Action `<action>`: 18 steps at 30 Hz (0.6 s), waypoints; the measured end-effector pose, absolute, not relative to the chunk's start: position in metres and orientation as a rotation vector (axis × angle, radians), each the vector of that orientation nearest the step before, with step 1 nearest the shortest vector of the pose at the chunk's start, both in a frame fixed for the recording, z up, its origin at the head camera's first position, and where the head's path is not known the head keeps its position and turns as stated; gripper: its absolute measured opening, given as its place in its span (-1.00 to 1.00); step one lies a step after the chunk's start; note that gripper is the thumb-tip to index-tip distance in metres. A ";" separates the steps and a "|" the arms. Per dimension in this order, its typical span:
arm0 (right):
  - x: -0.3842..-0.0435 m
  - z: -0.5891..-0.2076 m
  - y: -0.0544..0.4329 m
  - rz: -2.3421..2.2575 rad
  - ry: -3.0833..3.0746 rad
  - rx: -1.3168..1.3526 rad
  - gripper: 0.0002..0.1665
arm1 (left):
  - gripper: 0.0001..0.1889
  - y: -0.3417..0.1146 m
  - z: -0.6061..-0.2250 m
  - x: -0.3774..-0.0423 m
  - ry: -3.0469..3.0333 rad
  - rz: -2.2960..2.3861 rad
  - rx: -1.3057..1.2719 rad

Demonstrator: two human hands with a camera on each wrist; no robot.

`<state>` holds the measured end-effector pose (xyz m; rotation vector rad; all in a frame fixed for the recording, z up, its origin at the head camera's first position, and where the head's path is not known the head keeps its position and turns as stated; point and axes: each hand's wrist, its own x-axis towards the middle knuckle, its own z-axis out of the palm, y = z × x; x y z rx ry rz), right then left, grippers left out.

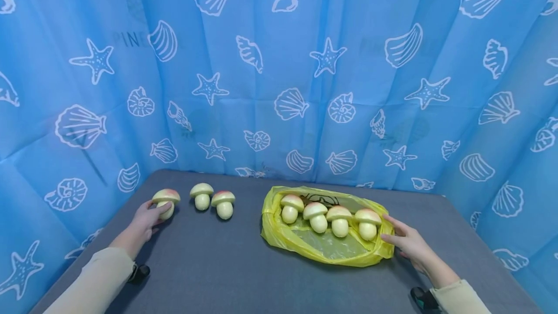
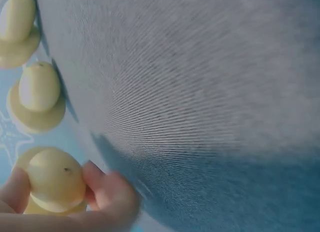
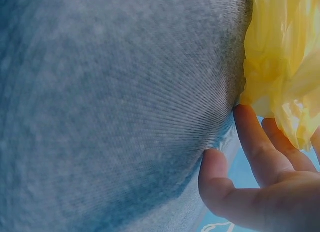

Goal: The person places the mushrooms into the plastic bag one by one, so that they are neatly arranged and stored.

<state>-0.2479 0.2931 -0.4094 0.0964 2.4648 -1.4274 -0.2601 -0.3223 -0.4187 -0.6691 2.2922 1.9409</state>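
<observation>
Black print (image 1: 322, 199) pt. hidden by mushrooms (image 1: 319, 225), bag (image 3: 280, 37) cut off in R wrist cam, L fingers (image 2: 116, 191) blurry

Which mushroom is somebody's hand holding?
The leftmost mushroom, outside the yellow bag: the left hand pinches its stem. No hand holds the two mushrooms to its right or the four mushrooms inside the bag.

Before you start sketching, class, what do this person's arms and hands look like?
The left hand and right hand wear no gloves. The left sleeve and right sleeve are plain cream. A small left wrist device and right wrist device look black.
</observation>
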 end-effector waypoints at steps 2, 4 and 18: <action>-0.248 -0.409 0.293 -1.426 2.465 0.098 -0.06 | -0.05 -0.321 -0.417 -0.256 2.320 1.917 -0.630; -0.248 -0.409 0.292 -1.425 2.464 0.102 -0.06 | -0.04 -0.320 -0.416 -0.253 2.350 1.894 -0.601; -0.246 -0.409 0.293 -1.410 2.468 0.103 -0.06 | -0.16 -0.306 -0.411 -0.235 2.470 1.851 -0.478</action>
